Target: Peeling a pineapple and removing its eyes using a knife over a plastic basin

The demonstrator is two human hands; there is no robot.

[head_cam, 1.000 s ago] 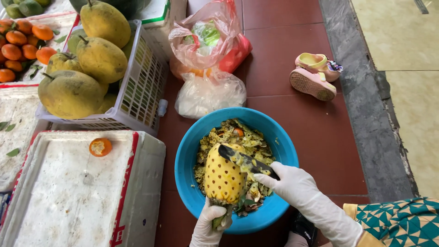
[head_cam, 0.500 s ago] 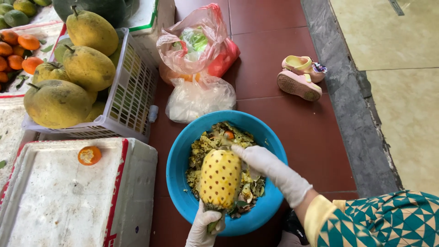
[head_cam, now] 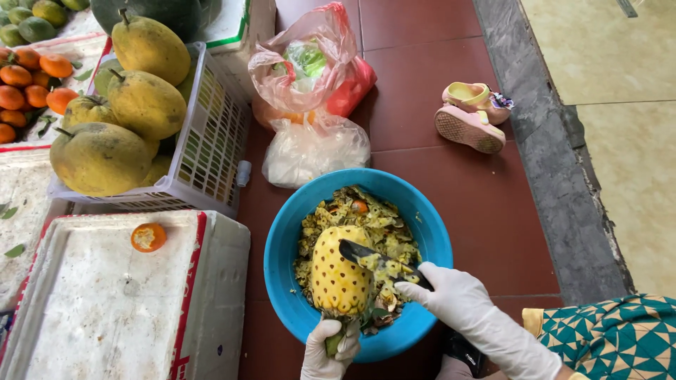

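A peeled yellow pineapple (head_cam: 340, 269) stands upright over a blue basin (head_cam: 427, 218) full of pineapple peelings. My left hand (head_cam: 329, 354), in a white glove, grips the pineapple's green crown stub below the fruit. My right hand (head_cam: 454, 298), also gloved, holds a dark knife (head_cam: 375, 260) whose blade rests against the pineapple's upper right side, with bits of peel stuck to it.
A white foam box (head_cam: 105, 302) with half an orange (head_cam: 148, 236) on it stands at left. Behind it, a white basket (head_cam: 211, 141) holds large yellow-green pomelos. Plastic bags (head_cam: 310, 105) lie beyond the basin, and pink child's shoes (head_cam: 473, 116) on the red tiles.
My right hand has drawn back from the pineapple's top toward me, and the knife blade is in view again against the fruit's right side. My left hand keeps its hold.
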